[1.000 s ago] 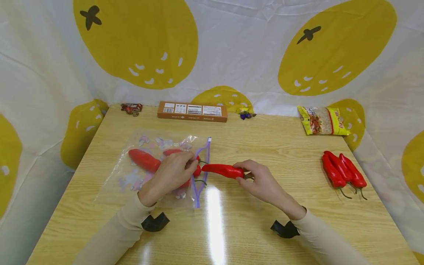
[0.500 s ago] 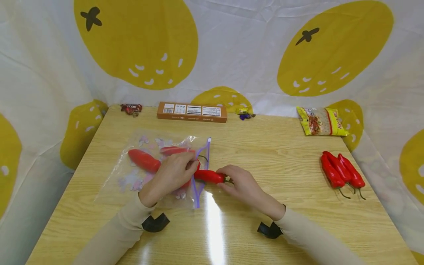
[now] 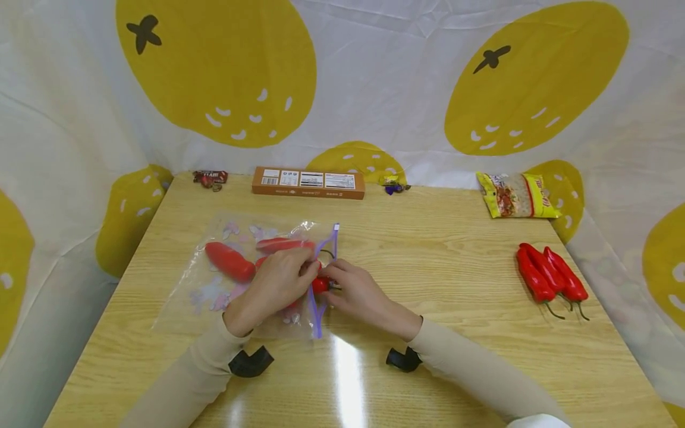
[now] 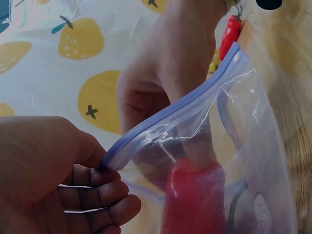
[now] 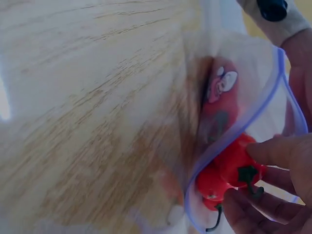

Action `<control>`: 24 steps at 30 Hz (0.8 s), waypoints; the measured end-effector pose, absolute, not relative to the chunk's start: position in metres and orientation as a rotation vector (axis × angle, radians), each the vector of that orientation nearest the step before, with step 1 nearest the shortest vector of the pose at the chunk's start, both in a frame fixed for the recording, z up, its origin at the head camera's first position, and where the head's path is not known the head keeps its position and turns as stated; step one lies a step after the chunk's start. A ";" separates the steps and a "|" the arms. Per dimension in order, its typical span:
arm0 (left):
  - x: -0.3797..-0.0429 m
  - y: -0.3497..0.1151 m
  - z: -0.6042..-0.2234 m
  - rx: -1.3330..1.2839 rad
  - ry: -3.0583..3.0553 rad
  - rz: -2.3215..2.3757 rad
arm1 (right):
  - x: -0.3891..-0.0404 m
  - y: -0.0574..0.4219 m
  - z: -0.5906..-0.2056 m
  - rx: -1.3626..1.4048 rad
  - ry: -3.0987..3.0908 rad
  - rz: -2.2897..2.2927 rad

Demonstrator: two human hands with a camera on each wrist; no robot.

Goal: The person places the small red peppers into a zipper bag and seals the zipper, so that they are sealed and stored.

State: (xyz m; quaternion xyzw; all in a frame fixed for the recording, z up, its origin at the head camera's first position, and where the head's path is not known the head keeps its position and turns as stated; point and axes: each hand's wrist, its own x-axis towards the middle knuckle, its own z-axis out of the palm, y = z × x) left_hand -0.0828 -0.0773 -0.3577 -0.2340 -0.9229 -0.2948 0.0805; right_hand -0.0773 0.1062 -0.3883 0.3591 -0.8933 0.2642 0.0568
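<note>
A clear zip bag (image 3: 184, 312) with a purple zip strip and pastel prints lies on the table, its mouth facing right. Several red peppers (image 3: 229, 261) show through the plastic. My left hand (image 3: 278, 282) pinches the edge of the mouth between thumb and finger, holding it up, as the left wrist view shows. At the opening, my right hand (image 3: 358, 297) grips a red pepper (image 5: 239, 163) around its stem end; its body is inside the bag and the green stem points outward. Another pepper (image 5: 210, 181) lies right beside it at the mouth.
Three red peppers (image 3: 551, 276) lie together at the table's right side. Along the back are a brown box (image 3: 307, 183), a yellow food packet (image 3: 516, 195), red-wrapped sweets (image 3: 210, 178) and yellow and purple sweets (image 3: 394, 185). A patterned cloth hangs behind.
My right hand has moved left, carrying the pepper from outside the bag through its mouth and in up to the stem end. My left hand stays at the bag's edge.
</note>
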 end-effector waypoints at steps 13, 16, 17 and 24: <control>-0.081 -0.079 -0.356 -0.659 -2.778 -0.897 | -0.078 0.102 -0.398 1.015 -2.830 0.614; -0.082 -0.079 -0.357 -0.663 -2.767 -0.891 | -0.079 0.115 -0.393 0.963 -2.804 0.635; -0.082 -0.079 -0.357 -0.666 -2.763 -0.893 | -0.079 0.122 -0.392 0.938 -2.795 0.639; -0.083 -0.079 -0.357 -0.666 -2.763 -0.906 | -0.090 0.209 -0.388 0.582 -2.784 0.537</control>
